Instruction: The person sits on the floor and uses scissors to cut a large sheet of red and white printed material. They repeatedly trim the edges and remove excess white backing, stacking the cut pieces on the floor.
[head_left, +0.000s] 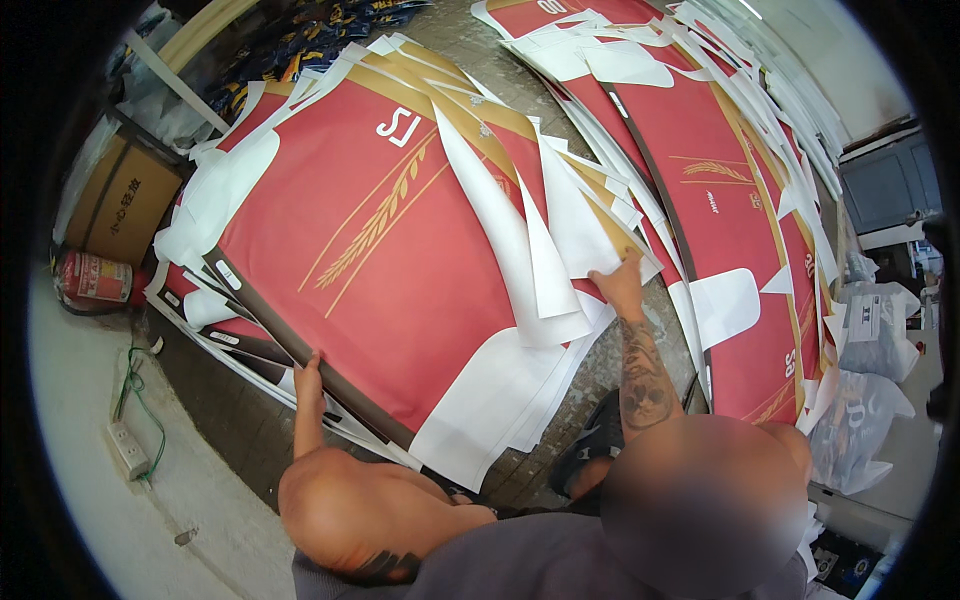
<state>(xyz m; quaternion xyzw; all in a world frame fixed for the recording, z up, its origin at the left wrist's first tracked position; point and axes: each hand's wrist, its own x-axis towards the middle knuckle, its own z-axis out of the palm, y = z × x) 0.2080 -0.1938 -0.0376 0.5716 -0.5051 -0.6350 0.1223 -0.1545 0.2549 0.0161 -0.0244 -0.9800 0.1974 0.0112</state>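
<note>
A stack of large red printed sheets [290, 210] with white margins, gold wheat-ear drawings and white figures lies in front of me. My left hand [310, 384] is closed on the dark lower-left edge of the top sheet, its thumb on top and the other fingers mostly hidden. At the right side of the stack, my right hand [622, 282] grips a sheet corner, where gold and white layers fan out. Between the hands, white flaps [510, 240] of the top sheets curl up and fold back over the red print. How many layers each hand holds is hidden.
A second stack of red sheets [690, 130] lies to the right. A carton [120, 200] and a fire extinguisher [95, 280] stand at left, above a power socket [128, 450] with a green cord. Clear plastic bags [855, 425] are at far right. My shoe [588, 440] stands beside the stack.
</note>
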